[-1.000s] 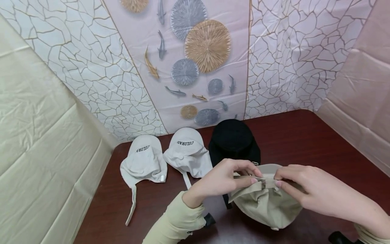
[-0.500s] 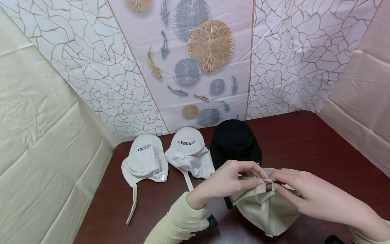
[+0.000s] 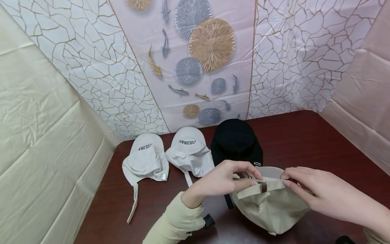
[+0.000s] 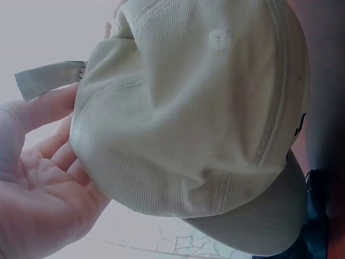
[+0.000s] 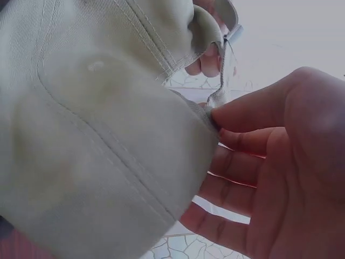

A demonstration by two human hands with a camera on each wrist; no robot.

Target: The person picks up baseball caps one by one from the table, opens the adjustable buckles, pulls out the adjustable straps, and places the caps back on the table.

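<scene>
A beige baseball cap [image 3: 271, 211] is held up over the table by both hands, its crown toward me and its brim pointing away. My left hand [image 3: 220, 181] pinches the cap's back edge near the adjusting strap [image 3: 277, 185]. At the strap's other end, my right hand [image 3: 320, 191] pinches it between thumb and forefinger. A dark buckle-like piece [image 3: 264, 187] shows on the strap between the hands. In the left wrist view a loose strap end [image 4: 48, 79] sticks out past the left thumb. The right wrist view shows the right thumb [image 5: 253, 110] against the strap's base.
Two white caps [image 3: 145, 157] [image 3: 190, 152] with dark lettering lie on the dark red table [image 3: 105, 203], straps hanging toward me. A black bucket hat [image 3: 234, 139] sits just beyond the beige cap. Patterned cloth [image 3: 283, 61] hangs behind the table.
The hands came closer together at the strap, then drew apart, the right hand moving to the right. The strap now stretches straighter between them, with the buckle-like piece showing. Both keep hold of the cap.
</scene>
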